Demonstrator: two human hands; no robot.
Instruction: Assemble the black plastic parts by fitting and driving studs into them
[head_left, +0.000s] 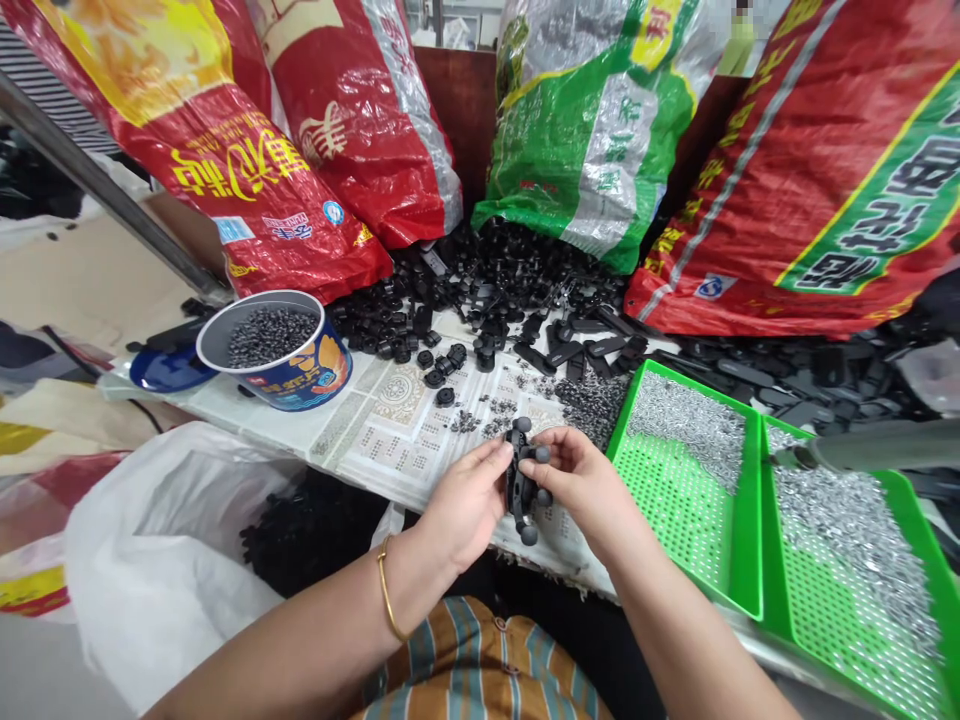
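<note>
Where the hands meet: over the near edge of the tabletop [390, 430], just left of the green trays [679, 520], the black part [519, 485] is held upright between both hands.
Left hand [465, 500]: its grip is closed on the part's left side, with the thumb and fingers curled round the middle. It serves as the holder.
Right hand [581, 480]: its grip is almost closed, thumb and forefinger pinching the part at a round knob [541, 453] near its top.
Black part: a narrow bar with round knobs at its top, side and bottom. The bottom knob [529, 535] hangs free below the fingers.
Step in hand, as I judge it: seating or checking the knobs on the bar.
Doing it well: the left hand should brace the bar close to the knob being worked, so it cannot twist. The right hand should press straight along the knob's own line, not at a slant.
Supplies: loose black pieces [487, 290] are heaped on the far side. Small metal pieces [592, 400] lie just beyond the hands and fill the trays. A tub [300, 375] of dark pellets stands far left.
Risk: a knob dropped over the edge would probably land in the lap or the white bag [165, 560]. Working farther in over the tabletop looks safer.
</note>
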